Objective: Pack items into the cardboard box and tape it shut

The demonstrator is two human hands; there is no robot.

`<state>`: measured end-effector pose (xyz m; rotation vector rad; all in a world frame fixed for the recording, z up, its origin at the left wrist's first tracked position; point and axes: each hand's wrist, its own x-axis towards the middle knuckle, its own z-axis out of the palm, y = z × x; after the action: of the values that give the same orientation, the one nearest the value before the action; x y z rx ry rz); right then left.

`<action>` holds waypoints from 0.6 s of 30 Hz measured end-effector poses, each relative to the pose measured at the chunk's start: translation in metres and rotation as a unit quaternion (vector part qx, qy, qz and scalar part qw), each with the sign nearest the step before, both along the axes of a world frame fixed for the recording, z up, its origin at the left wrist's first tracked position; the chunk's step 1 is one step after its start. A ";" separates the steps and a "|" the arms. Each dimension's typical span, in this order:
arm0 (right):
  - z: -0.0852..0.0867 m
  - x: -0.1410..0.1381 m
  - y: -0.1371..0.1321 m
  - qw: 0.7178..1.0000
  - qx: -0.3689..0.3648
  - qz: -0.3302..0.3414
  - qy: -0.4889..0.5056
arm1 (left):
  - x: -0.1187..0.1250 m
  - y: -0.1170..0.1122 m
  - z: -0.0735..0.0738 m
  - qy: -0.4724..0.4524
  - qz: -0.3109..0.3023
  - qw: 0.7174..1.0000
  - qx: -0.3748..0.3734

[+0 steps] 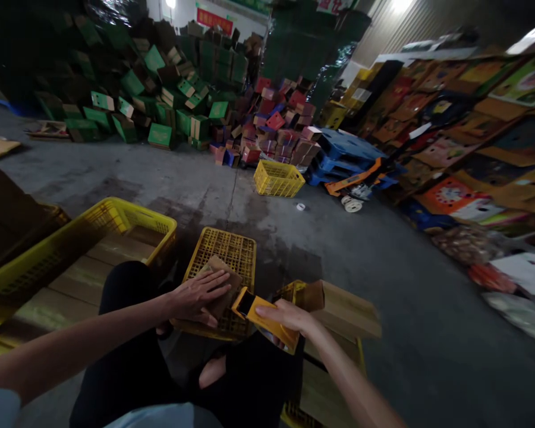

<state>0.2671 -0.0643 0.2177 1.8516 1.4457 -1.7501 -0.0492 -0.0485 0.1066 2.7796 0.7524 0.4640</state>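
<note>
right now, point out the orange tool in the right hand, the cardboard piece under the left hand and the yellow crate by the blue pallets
Orange tool (276,328), head view: side of its body.
Cardboard piece (233,280), head view: upper right part.
Yellow crate (276,186), head view: near wall.

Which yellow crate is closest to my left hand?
The middle crate, bearing the cardboard under your left hand. The other crates stand to its left, right or farther ahead.

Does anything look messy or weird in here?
Yes. At the back, green boxes and red boxes lie in a tumbled heap, tilted every which way instead of neatly stacked. A small white ring also lies by itself on the floor near a yellow crate.
</note>
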 end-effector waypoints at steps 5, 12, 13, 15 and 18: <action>-0.013 0.000 0.000 1.000 0.000 -0.004 0.009 | 0.021 -0.010 -0.004 -0.007 -0.007 1.000 0.002; -0.020 0.002 0.002 0.999 -0.013 -0.009 0.035 | 0.022 -0.006 -0.004 0.008 -0.024 1.000 0.001; -0.020 0.003 0.002 0.999 -0.011 -0.010 0.036 | 0.021 -0.005 -0.003 0.010 -0.022 1.000 -0.001; -0.019 0.005 0.000 0.999 -0.009 -0.015 0.041 | 0.020 -0.003 -0.001 0.012 -0.021 1.000 -0.005; -0.015 0.008 -0.005 0.998 -0.005 -0.032 0.060 | 0.020 -0.003 0.002 0.010 -0.023 1.000 -0.007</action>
<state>0.2753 -0.0693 0.2027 1.8341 1.4309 -1.9260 -0.0292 -0.0513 0.1089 2.7867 0.6927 0.4204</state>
